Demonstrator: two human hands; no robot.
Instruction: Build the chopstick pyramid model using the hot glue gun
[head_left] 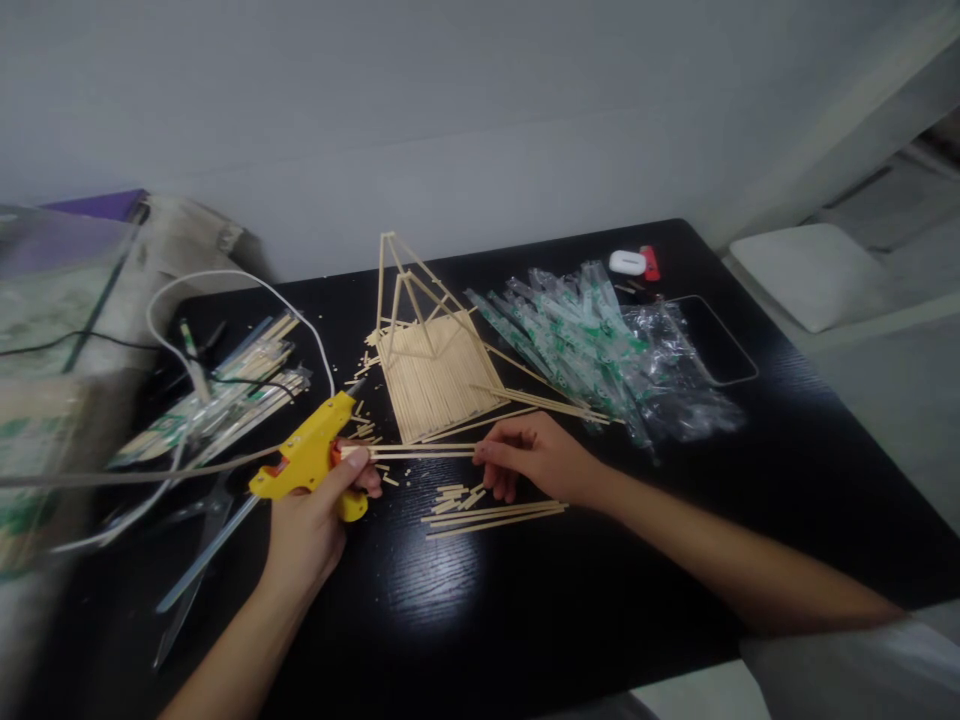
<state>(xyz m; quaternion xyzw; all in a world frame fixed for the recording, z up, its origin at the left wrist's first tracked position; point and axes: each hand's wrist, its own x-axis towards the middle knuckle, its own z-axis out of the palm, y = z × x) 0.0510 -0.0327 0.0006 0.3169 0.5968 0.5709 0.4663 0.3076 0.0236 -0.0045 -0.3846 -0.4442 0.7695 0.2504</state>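
Note:
My left hand (pixel 311 525) is closed around a yellow glue gun (pixel 307 455) and also pinches the left end of a pair of thin wooden sticks (pixel 412 452). My right hand (pixel 529 455) pinches the right end of the same sticks, which lie level just above the black table (pixel 525 620). The gun's nozzle points up and right, towards a stick model (pixel 431 350): a flat raft of sticks with a pyramid frame standing on its far end.
Loose sticks (pixel 495 515) and short offcuts lie under my right hand. Clear green-printed wrappers (pixel 592 345) are piled at the right, with a white case (pixel 628 262) and a red object behind. Wrapped sticks (pixel 217 400), a white cord and scissors (pixel 199 545) sit left.

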